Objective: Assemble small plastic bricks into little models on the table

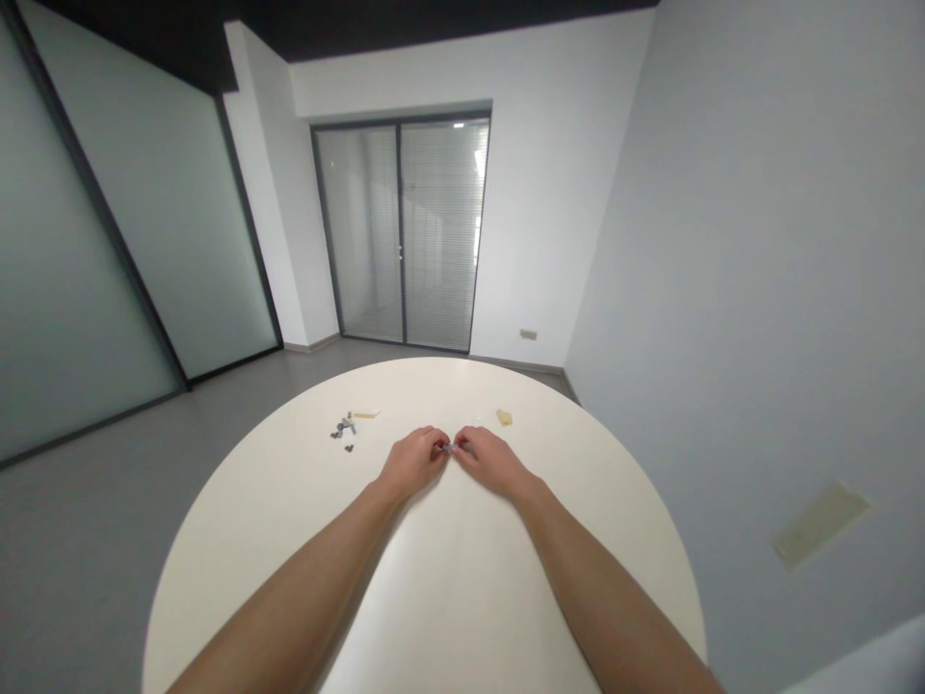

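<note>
My left hand (417, 457) and my right hand (491, 456) meet over the middle of the round white table (448, 598). Their fingertips pinch a small bluish-grey piece (448, 446) from both sides. Most of that piece is hidden by the fingers, and it is too small to tell its kind. Left of my left hand lies a little group of small dark and grey parts (344, 425), with one dark part (349, 448) lying apart from it. Beyond the group is a thin yellowish strip (366, 414).
A small yellowish piece (504, 417) lies on the table beyond my right hand. Past the table's far edge stand a glass door (401, 236) and a white wall (541, 212). Frosted glass panels (145, 212) rise at the left, and another wall (758, 289) is close on the right.
</note>
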Motion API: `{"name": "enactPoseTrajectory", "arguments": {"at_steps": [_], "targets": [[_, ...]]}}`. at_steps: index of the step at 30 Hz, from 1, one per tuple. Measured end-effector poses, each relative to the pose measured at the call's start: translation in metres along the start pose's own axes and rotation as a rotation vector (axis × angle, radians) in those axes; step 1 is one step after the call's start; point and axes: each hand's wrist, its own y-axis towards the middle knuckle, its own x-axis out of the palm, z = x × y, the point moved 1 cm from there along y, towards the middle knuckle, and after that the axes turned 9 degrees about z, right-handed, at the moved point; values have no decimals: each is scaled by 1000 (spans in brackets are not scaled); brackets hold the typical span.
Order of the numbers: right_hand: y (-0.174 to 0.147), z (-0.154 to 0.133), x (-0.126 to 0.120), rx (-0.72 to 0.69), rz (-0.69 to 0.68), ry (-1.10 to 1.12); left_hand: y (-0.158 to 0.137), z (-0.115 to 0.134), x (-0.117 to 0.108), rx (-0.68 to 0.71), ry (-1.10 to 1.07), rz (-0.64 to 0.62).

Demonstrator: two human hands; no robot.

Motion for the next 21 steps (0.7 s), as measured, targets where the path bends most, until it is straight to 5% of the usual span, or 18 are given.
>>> {"name": "enactPoseTrajectory", "arguments": {"at_steps": [21], "targets": [[1, -2, -1, -45, -23, 2, 1, -2, 2, -11, 15, -6]]}}
